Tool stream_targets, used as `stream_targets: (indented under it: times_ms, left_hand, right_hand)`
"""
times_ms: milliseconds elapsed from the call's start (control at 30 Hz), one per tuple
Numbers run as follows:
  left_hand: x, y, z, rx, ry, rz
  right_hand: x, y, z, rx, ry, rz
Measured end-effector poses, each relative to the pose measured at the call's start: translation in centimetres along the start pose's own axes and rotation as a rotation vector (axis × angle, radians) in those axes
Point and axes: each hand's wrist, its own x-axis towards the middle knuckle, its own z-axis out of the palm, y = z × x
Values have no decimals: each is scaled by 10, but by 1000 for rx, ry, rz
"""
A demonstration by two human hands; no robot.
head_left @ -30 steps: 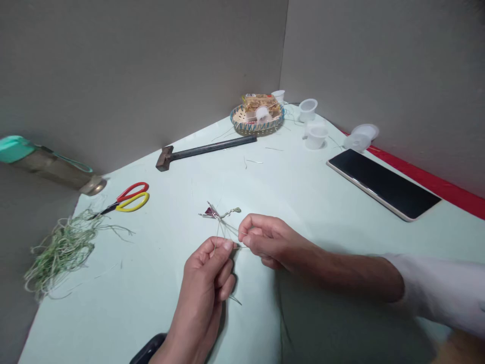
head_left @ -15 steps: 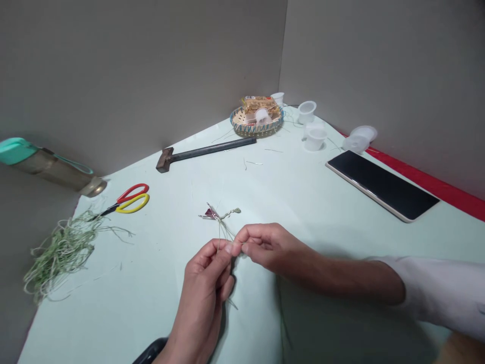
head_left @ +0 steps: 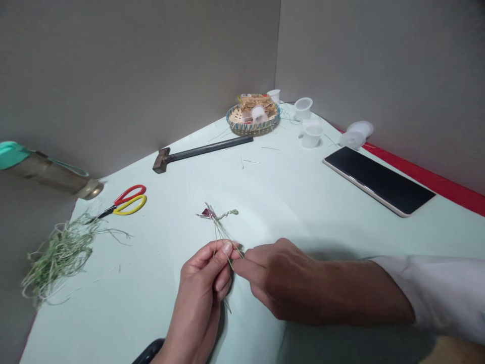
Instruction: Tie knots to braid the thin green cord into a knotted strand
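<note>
Thin green strands run from a small dark-red piece with silvery pins or wire ends, down to my hands. A short twisted green braid sticks out to its right. My left hand pinches the strands between thumb and forefinger, and their loose ends show below it. Close on its right, my right hand is closed with its back turned up, and strands pass into its fingertips. Its thumb is hidden.
Left lie a tangle of green string, red-and-yellow scissors and a bottle. Farther back are a hammer, a basket and white plastic cups. A phone lies right.
My right hand has rolled over so its back faces up, and its fingertips have moved slightly down. My left hand keeps its pinch. The view has shifted a little.
</note>
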Motion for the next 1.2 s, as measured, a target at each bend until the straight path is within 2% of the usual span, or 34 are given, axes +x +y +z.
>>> stream_targets:
  times_ms: [167, 300, 500, 933, 1100, 1200]
  left_hand:
    - [0, 0, 0, 10, -11, -2]
    - [-2, 0, -2, 19, -72, -34]
    - [-3, 0, -3, -27, -118, -72]
    - [-7, 1, 3, -40, -61, -73]
    - [-3, 4, 3, -33, -65, -98]
    - [-3, 4, 3, -38, -63, -98]
  right_hand:
    - [-5, -3, -3, -164, -36, -87]
    - [-6, -6, -5, -263, -87, -143]
    - [-7, -5, -2, -279, -110, -139]
    - [-3, -9, -5, -169, -148, -57]
    - [-1, -10, -9, 120, -121, 48]
    - [-2, -9, -9, 191, -130, 63]
